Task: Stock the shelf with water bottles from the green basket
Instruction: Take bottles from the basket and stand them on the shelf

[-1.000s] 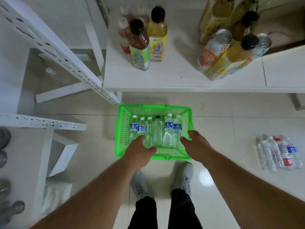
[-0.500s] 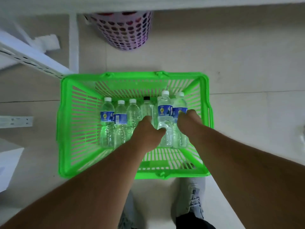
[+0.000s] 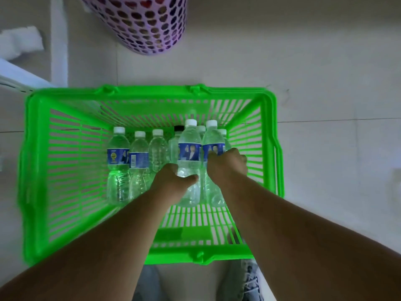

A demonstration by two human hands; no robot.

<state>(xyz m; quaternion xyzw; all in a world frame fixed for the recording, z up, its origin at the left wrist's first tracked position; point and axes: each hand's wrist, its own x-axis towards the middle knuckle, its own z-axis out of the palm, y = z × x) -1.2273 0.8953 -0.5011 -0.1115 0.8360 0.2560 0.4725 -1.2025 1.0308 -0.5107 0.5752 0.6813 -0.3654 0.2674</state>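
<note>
Two bare hands reached down into a green basket (image 3: 39,170) that sat on a pale tiled floor and filled the middle of the frame. The left hand (image 3: 173,181), at the centre, had its fingers curled around the lower body of a clear water bottle (image 3: 189,146) with a white cap and a blue label. The right hand (image 3: 227,166), just to the right of it, was wrapped around a second blue-labelled bottle (image 3: 213,142), its fingers closed over the label. Both held bottles stood upright and rose a little higher than the others.

A row of bottles stood against the far side of the basket floor, left of the hands: a blue-labelled one (image 3: 118,157) at the left end, another labelled one (image 3: 138,161) touching it, then an unlabelled clear one (image 3: 158,148). A dark-capped bottle (image 3: 178,128) showed partly behind the left hand's bottle.

A pink perforated bin (image 3: 147,25) stood at the upper middle of the frame, well apart from the basket. White shelf framing (image 3: 58,40) ran along the upper left. Grey shoes (image 3: 249,281) showed at the bottom edge.
</note>
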